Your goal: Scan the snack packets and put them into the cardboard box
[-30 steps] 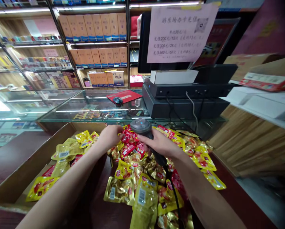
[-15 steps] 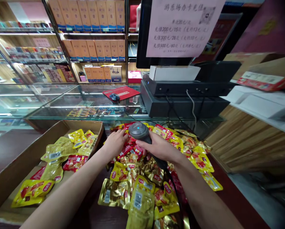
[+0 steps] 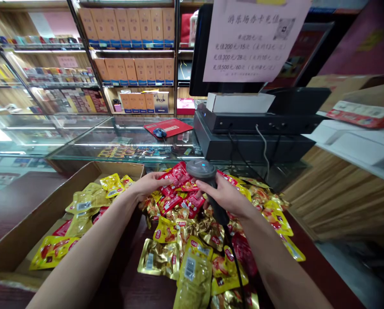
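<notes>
My left hand point(image 3: 151, 184) pinches a red snack packet point(image 3: 176, 177), lifted at the back of the pile and tilted up beside the scanner head. In my right hand point(image 3: 225, 195) is a dark grey barcode scanner point(image 3: 202, 170), fingers wrapped round its handle and its cable running down toward me. A small blue light shows on top of the scanner. Beneath both hands spreads a pile of red, yellow and gold snack packets point(image 3: 166, 231). Left of it, a cardboard box point(image 3: 21, 223) holds several yellow, gold and red packets.
Behind the pile stands a glass display counter point(image 3: 121, 139) with a computer mouse point(image 3: 159, 132) on a red mat point(image 3: 175, 126). A monitor point(image 3: 200, 56) with a paper notice rises above dark cash-register boxes point(image 3: 252, 148). White boxes point(image 3: 359, 139) sit at the right.
My left hand has taken hold of a red packet and raised it from the pile. The scanner has turned slightly and sits closer to that packet. The whole view has shifted a little.
</notes>
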`<state>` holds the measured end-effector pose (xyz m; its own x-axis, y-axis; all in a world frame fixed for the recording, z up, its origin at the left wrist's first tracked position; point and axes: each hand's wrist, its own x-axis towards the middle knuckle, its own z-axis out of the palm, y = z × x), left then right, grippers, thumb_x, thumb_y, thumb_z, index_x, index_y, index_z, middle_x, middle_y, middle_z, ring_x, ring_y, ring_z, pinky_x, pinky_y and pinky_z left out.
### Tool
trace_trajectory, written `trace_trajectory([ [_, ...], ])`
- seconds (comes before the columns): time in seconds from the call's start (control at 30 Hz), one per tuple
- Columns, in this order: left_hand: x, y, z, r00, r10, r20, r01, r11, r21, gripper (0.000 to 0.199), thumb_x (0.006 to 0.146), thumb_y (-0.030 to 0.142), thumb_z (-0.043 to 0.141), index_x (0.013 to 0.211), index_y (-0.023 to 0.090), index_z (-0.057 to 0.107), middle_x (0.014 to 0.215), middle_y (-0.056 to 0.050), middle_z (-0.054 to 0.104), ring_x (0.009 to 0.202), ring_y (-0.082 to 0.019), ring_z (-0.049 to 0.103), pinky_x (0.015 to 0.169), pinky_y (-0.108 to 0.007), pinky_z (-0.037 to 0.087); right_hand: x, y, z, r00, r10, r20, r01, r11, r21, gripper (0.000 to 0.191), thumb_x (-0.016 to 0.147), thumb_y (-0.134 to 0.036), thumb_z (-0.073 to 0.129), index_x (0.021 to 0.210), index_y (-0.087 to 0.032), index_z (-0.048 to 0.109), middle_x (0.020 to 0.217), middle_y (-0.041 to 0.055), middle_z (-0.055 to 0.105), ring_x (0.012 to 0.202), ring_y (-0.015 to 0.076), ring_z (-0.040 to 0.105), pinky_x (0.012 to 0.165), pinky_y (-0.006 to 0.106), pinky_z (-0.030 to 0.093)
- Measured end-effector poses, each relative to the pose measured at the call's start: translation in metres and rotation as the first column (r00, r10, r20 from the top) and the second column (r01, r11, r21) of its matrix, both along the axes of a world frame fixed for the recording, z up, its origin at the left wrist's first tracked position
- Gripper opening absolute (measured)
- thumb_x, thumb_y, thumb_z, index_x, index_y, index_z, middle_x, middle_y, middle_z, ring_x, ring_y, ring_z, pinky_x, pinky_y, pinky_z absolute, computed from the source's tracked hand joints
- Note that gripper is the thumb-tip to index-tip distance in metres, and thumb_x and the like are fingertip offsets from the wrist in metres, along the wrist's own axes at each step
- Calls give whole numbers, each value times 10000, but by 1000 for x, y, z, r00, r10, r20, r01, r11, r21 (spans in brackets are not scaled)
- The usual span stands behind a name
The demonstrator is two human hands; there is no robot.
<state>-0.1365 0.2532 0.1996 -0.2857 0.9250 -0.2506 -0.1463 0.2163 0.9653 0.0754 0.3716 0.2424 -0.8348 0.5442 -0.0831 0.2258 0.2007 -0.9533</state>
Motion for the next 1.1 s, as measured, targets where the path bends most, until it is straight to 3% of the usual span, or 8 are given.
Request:
trace_trajectory([
  [0.1,1,3,-3,986,67,155,-75,996,42,329,566,246,816,862,173,690,852,-61,717,728,-177,677,698,-288,541,1,-2,2,1000,-3,-1,3,1000,-25,298,843,-392,577,1026,-166,511,691,27,653,453,123,594,421,230,466],
  [0.2,-3,6,-9,963,201,182,-213,976,46,342,527,182,836,835,156,690,862,-64,724,747,-166,682,727,-270,545,0,-6,-2,999,36,0,-36,995,-91,286,840,-427,577,963,-177,515,617,8,624,419,123,575,395,226,450],
  [0.33,-9,8,-13,944,273,183,-291,954,75,318,572,240,832,845,133,709,911,-84,726,776,-163,678,738,-260,547,-9,-18,-16,996,82,-36,-87,980,-177,253,843,-435,572,875,-192,509,494,-36,545,372,104,508,378,215,419],
  [0.43,-12,9,-13,931,330,155,-343,937,68,286,615,321,809,804,128,716,864,-77,721,694,-135,657,651,-235,539,-18,-31,-26,997,78,-10,-78,962,-262,240,822,-423,599,825,-206,497,460,-55,515,342,94,464,353,213,395],
  [0.67,-22,4,-14,939,330,101,-336,941,48,374,572,375,825,851,148,725,862,-59,711,663,-113,628,581,-206,520,-28,-52,-39,986,167,27,-146,924,-354,249,802,-419,615,743,-199,513,452,-61,501,338,89,466,351,209,389],
  [1.1,-20,4,-14,935,332,120,-338,941,25,344,569,310,826,853,150,718,859,-62,719,679,-149,649,594,-267,558,-30,-56,-48,981,192,28,-174,936,-305,294,827,-465,580,713,-216,471,452,-55,500,348,101,462,367,229,406],
])
